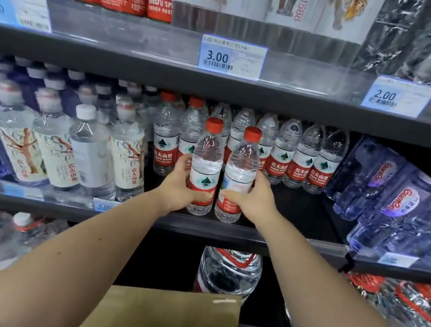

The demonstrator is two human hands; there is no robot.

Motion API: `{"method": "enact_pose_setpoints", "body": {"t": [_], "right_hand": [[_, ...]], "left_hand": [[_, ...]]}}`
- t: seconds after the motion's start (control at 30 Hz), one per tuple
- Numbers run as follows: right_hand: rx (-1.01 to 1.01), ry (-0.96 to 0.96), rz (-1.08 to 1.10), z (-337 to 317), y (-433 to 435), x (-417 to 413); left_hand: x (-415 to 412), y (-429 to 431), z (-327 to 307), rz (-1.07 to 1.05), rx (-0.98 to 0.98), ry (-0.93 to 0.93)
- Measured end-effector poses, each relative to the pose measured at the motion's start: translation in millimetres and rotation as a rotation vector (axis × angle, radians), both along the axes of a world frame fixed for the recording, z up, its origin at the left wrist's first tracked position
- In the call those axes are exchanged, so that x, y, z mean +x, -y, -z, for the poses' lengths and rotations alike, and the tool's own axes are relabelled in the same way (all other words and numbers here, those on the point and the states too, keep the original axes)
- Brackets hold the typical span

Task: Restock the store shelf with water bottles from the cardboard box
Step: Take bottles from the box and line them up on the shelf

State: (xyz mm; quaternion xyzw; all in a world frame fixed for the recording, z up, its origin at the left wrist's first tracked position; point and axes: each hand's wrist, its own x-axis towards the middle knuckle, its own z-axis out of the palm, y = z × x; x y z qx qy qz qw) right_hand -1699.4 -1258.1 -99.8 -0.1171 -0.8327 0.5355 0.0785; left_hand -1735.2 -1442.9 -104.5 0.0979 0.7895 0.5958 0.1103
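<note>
Shelving fills the view in three tiers; the middle shelf (276, 235) carries the work, its dark front edge running left to right just below both hands. Behind that edge, open deck lies to the right of the held bottles, reaching to the purple-tinted packs (398, 202) at the far right; to the left, white-capped bottles with tree labels (76, 151) stand close against the working lane. A stocked row of red-capped bottles (280, 153) stands at the back, with clear deck between it and the front edge on the right side. The upper shelf lip (167, 69) hangs above the bottle caps with room to spare. The cardboard box (165, 321) sits low at centre, its flap raised, below the shelf. The left bottle (206, 167) and right bottle (239, 175) stand upright at the front edge, long axes vertical, red caps up, touching side by side; whether their bases rest on the deck cannot be told. The left hand (177, 185) has its grip closed around the left bottle's lower body; the right hand (255, 197) has its grip closed around the right bottle's label band.
</note>
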Motion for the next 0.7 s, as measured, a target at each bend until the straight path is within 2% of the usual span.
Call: {"method": "enact_pose_setpoints", "body": {"t": [0.03, 0.07, 0.17, 0.27, 0.4, 0.5, 0.6, 0.7], "right_hand": [[0.062, -0.029, 0.011, 4.0, 2.2, 0.0], [0.04, -0.005, -0.003, 7.2, 2.8, 0.0], [-0.113, 0.057, -0.071, 12.4, -0.6, 2.3], [0.022, -0.004, 0.009, 16.1, -2.1, 0.6], [-0.148, 0.094, -0.086, 18.1, -8.0, -1.6], [-0.108, -0.009, -0.05, 20.7, -9.4, -5.5], [-0.234, 0.068, -0.056, 23.2, -7.6, -12.0], [-0.197, 0.014, -0.006, 23.0, -9.7, -19.8]], "left_hand": [[0.1, 0.6, 0.6, 0.007, -0.011, -0.006], [-0.1, 0.9, 2.0, 0.01, -0.024, -0.01], [-4.6, 2.3, 8.5, -0.001, -0.025, 0.008], [-9.3, 0.7, 13.2, -0.007, -0.038, 0.003], [-10.0, -2.6, 12.4, -0.025, -0.075, -0.029], [-11.3, -5.0, 15.4, -0.038, -0.091, -0.067], [-13.8, -9.1, 19.6, -0.065, -0.098, -0.108], [-20.0, -18.2, 22.9, -0.125, -0.11, -0.132]]}}
